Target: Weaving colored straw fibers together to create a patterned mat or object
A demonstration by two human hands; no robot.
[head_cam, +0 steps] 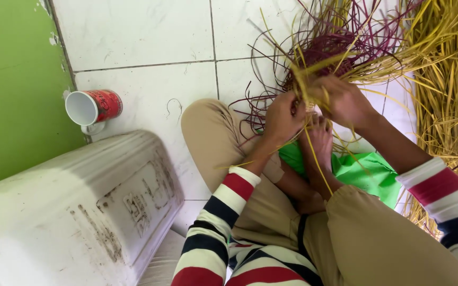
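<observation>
The left hand (283,117) is curled shut around a few yellow strands (314,153), pinching them just above the person's bare foot (319,139). The right hand (344,100) sits just beside it, fingers closed on more of the same strands where they meet the weave (327,50), a tangle of dark red and yellow strips that starts right at the fingertips and fans away from both hands. Judging by its look, the work is at an early stage: only a small knotted core near the hands seems bound together (its exact pattern is too tangled to read), while most strips still stick out loose and uneven.

Under the hands, a green cloth (367,172) lies across the lap and against the foot. Beyond the right hand lies a pile (451,95) of loose yellow strips on the tiled floor (144,32). Well off to the left hand's side, a red and white mug (94,108) lies tipped on the floor, near a big white jug (75,217) and a green wall (11,85).
</observation>
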